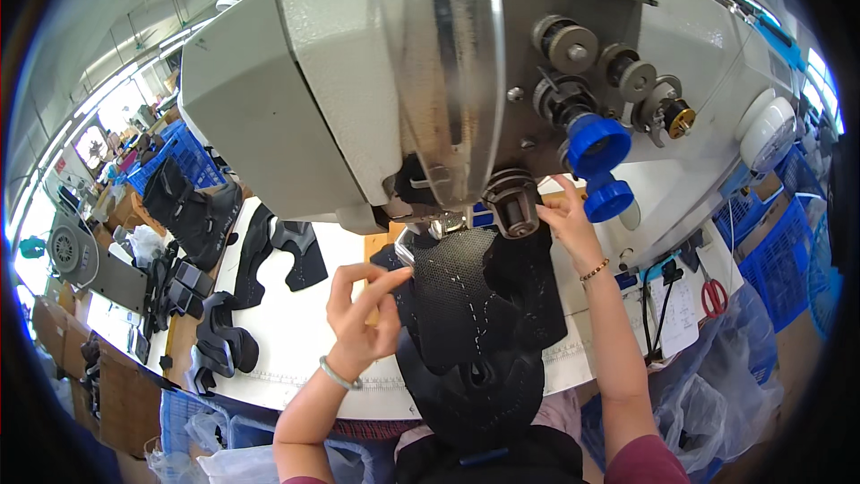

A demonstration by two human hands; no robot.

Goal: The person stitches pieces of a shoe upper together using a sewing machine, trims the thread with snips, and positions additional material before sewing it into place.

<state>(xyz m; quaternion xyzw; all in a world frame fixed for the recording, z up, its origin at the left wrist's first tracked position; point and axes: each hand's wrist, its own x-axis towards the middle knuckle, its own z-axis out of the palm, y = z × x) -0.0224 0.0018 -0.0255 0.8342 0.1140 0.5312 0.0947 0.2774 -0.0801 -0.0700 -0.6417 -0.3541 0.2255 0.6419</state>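
A large grey sewing machine point(358, 81) fills the upper view. Under its needle area lies a black mesh shoe upper piece point(466, 305), which hangs over the near table edge. My left hand point(363, 318) hovers beside the left edge of the black piece, fingers pinched together near it; whether it holds a thread or a small part I cannot tell. My right hand point(566, 215) reaches up beside the machine's round black knob point(512, 202), fingertips raised just under the blue thread knobs point(598, 145).
White table point(296, 341) with black cut shoe pieces point(300, 251) at the left and a stack of black parts point(193, 206) further left. Red-handled scissors point(713, 296) hang at the right. Blue crates point(766, 255), a clear plastic bag point(717, 394) at the lower right.
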